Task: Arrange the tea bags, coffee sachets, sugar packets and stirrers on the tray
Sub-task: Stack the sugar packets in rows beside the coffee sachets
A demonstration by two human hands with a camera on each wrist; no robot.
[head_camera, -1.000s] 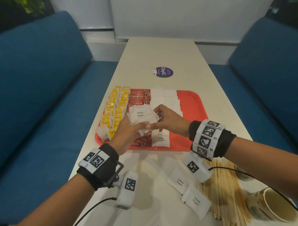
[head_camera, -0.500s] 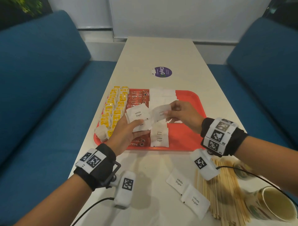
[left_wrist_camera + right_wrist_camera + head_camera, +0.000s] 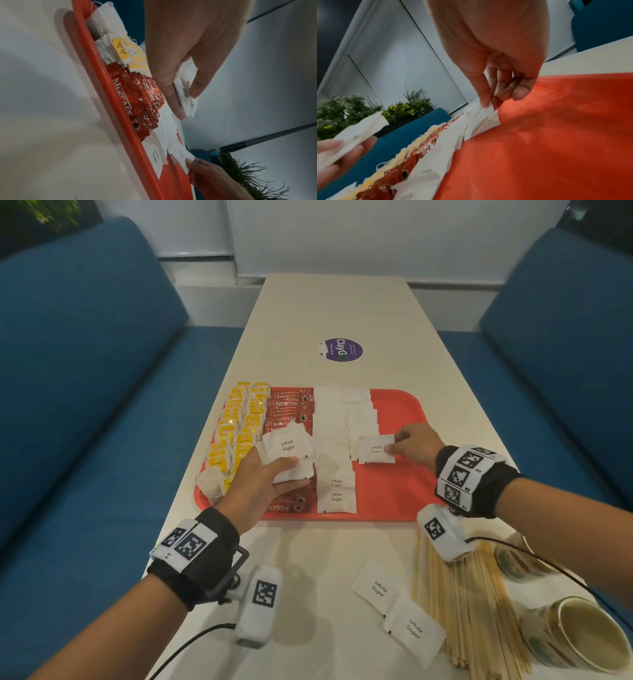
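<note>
Fingers [image 3: 399, 447] pinch one sugar packet [image 3: 375, 449]; two packets [image 3: 399, 607] lie off-tray.

- Left hand [image 3: 263, 484]: forearm extended forward, palm turned up, thumb and fingers curled round a held stack.
- Right hand [image 3: 412, 445]: forearm extended forward, thumb and forefinger pinched together, remaining fingers curled.

The head view looks forward and down along the table [image 3: 335, 313] from above, taking in both forearms, the whole red tray [image 3: 394, 494] and the blue benches at either side. The left wrist view sits low and close beside the tray's [image 3: 106, 86] near rim, tilted, looking past the left hand [image 3: 192, 44] across the tray. The right wrist view looks from close along the right hand [image 3: 496, 54] over the tray's [image 3: 556, 135] bare red floor; all three views share the tray.
</note>
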